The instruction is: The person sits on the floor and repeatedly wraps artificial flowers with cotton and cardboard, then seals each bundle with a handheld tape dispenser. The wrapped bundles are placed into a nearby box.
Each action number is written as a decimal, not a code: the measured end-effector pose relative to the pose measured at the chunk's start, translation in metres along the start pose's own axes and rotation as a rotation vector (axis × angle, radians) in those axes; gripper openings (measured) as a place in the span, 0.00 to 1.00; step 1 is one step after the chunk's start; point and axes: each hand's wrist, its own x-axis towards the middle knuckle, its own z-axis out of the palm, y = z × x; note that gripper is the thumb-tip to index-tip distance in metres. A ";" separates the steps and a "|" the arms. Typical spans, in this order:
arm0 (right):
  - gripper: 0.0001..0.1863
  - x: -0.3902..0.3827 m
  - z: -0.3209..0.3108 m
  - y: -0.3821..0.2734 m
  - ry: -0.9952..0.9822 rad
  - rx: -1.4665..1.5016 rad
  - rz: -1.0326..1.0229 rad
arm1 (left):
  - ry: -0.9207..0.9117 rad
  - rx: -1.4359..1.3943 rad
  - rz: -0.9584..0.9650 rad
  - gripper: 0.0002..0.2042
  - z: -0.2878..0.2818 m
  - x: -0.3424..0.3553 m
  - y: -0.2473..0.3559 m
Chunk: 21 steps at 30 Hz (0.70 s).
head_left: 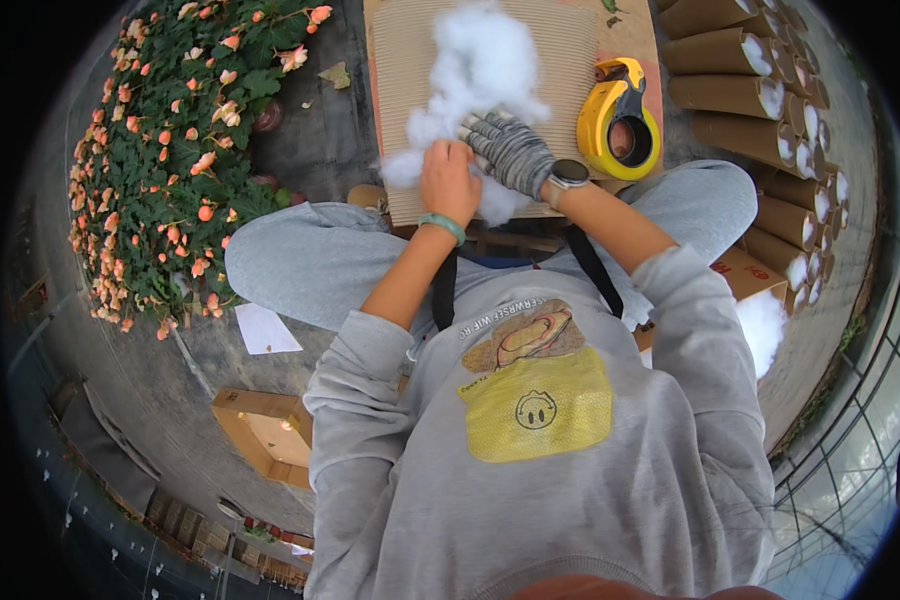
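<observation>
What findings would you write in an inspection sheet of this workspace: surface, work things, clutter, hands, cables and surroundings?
Surface: ridged corrugated cardboard.
Work things: white fluffy stuffing heaped on the cardboard; yellow tape dispenser at its right edge.
Clutter: white sheet and open cardboard box on the ground, left.
Hands: bare left hand and gloved right hand, close together at the stuffing; fingertip grip unclear.
Cables: nothing seen near the hands.
Surroundings: peach-flowered plants left; stacked brown rolls right.

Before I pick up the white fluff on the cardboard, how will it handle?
The white fluff looks loose and airy, so probably very light. It will likely squash or pull apart, since its wispy tufts straggle across the corrugated cardboard.
</observation>
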 end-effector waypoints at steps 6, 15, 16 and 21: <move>0.27 0.028 0.011 0.009 -0.046 -0.079 0.318 | -0.277 -0.119 0.318 0.07 -0.020 -0.010 -0.019; 0.17 -0.086 -0.033 0.043 0.818 0.611 0.864 | 0.266 -0.041 0.413 0.12 -0.069 0.089 0.002; 0.20 -0.098 -0.026 0.041 0.700 0.481 0.943 | 0.229 -0.060 0.396 0.13 -0.056 0.106 0.007; 0.36 -0.095 -0.011 0.059 0.217 0.049 1.011 | -0.138 0.251 0.301 0.20 0.017 0.137 0.003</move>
